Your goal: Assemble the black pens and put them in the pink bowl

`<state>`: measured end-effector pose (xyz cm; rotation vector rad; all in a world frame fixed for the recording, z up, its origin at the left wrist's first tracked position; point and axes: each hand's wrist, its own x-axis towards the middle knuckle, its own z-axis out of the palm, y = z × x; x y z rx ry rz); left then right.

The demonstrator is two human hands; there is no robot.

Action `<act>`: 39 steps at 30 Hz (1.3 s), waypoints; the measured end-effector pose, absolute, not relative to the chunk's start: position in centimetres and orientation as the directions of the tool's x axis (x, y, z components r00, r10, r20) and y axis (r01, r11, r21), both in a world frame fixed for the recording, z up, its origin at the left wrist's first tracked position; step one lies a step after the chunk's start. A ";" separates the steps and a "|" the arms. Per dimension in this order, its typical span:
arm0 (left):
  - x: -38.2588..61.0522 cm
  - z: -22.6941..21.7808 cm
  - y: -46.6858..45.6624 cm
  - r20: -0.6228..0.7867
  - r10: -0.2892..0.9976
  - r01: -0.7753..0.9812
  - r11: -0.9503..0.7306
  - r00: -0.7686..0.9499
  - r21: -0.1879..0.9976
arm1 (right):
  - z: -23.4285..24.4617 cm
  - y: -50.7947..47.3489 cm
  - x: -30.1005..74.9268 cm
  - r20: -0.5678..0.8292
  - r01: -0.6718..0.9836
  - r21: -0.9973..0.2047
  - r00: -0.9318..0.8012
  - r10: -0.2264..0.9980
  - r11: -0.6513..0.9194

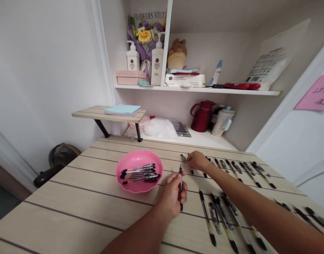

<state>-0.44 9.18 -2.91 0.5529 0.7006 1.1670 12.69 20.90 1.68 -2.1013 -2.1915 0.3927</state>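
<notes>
My left hand is closed around an uncapped black pen, which points away from me with its tip up. Beyond it, my right hand has its fingers pinched at the near end of a black-and-clear pen cap. Part of another pen shows below that hand. Left of my hands stands a pink scalloped bowl with several capped pens lying in it. Several uncapped pens and loose caps lie in rows on the tabletop to the right, partly behind my right forearm.
A slatted wooden table carries everything. At its back left rises a small wooden stand with coloured paper on it. Behind are a plastic bag, a red jug and a pale cup. A shelf hangs above.
</notes>
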 end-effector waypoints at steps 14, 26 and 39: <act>-0.4 -3.1 9.2 -0.213 0.948 -0.625 0.317 0.237 0.713 | -0.6 22.7 11.0 -0.103 0.998 -0.027 -0.054 0.993 0.052; -0.5 -3.0 9.2 -0.216 0.947 -0.631 0.320 0.239 0.707 | 0.6 24.4 12.5 -0.118 0.999 0.005 -0.038 0.992 0.039; -0.4 -3.0 9.2 -0.221 0.948 -0.621 0.318 0.230 0.716 | -0.4 23.2 11.2 -0.080 0.999 -0.040 0.023 0.997 -0.027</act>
